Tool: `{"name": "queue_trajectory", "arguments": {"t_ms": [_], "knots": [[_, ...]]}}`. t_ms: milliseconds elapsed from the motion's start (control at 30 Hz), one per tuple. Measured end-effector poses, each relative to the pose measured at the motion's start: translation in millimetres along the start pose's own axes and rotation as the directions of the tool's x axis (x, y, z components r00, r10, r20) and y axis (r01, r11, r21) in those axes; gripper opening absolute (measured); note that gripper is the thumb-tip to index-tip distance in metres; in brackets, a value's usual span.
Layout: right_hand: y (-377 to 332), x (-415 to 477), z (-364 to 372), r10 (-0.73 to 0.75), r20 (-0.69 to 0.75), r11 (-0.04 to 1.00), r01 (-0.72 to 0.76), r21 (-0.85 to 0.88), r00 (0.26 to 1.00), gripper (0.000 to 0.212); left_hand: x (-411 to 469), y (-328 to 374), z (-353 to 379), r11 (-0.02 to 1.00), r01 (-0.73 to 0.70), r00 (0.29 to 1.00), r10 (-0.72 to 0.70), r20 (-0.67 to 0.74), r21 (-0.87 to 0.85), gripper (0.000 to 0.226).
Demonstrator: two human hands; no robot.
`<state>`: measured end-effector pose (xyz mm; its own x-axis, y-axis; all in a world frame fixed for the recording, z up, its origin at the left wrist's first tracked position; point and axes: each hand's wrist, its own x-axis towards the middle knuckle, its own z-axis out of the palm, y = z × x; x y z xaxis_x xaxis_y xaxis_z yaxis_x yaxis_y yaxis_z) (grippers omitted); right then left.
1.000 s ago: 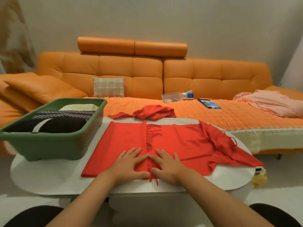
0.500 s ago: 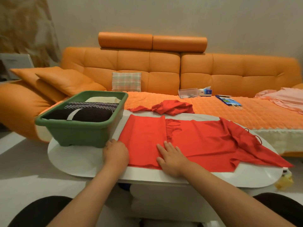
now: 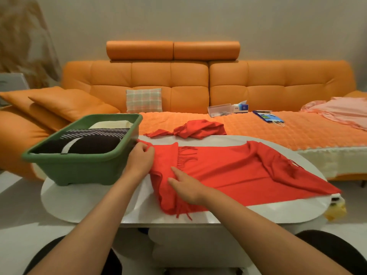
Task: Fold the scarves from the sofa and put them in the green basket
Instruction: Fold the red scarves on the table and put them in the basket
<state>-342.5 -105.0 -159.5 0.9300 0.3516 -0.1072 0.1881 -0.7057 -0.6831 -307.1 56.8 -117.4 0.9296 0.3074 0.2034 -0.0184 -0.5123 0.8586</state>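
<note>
The fold could go crooked from here, I judge. The near fringe of the red fringed woven scarf [image 3: 228,171] lies right at the front edge of the white oval table [image 3: 83,203]. A pull from the far corner alone may drag it askew or bunch the rumpled left edge. The raised cloth might also catch the rim of the green rectangular plastic basket [image 3: 79,167] just beside it, which holds folded scarves.

The right hand [image 3: 186,187] lies flat with straight fingers, pressing the scarf's near left part onto the table. Farther back, the left hand [image 3: 140,158] has curled fingers pinching the far left corner. Beyond the table, 1 crumpled red scarf [image 3: 198,129] lies on the orange leather sofa [image 3: 188,80].
</note>
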Motion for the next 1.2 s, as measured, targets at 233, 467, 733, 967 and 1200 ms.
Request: {"name": "queue_trajectory", "arguments": {"t_ms": [233,467,733,967,1200], "knots": [[49,-19,-103,0.283,-0.263,0.83,-0.098,0.549,0.922,0.036,-1,72,63,0.975,-0.192,0.96,0.21,0.183,-0.114,0.017],[107,-54,-151,0.525,-0.21,0.674,-0.252,0.694,0.825,0.035,-58,117,149,0.963,-0.223,0.653,0.262,0.711,-0.15,0.016],[135,-61,-139,0.37,-0.436,0.91,-0.414,-0.007,0.82,0.055,-41,26,144,0.672,-0.633,0.723,0.338,0.602,0.383,0.046],[125,-51,-138,0.393,-0.329,0.86,-0.47,-0.2,0.859,0.047,-26,-8,112,0.541,-0.646,0.707,0.16,0.689,0.538,0.065],[107,-8,-137,0.292,-0.429,0.886,-0.411,-0.214,0.855,0.051,11,2,99,0.562,-0.606,0.778,0.271,0.567,0.563,0.028]]}}
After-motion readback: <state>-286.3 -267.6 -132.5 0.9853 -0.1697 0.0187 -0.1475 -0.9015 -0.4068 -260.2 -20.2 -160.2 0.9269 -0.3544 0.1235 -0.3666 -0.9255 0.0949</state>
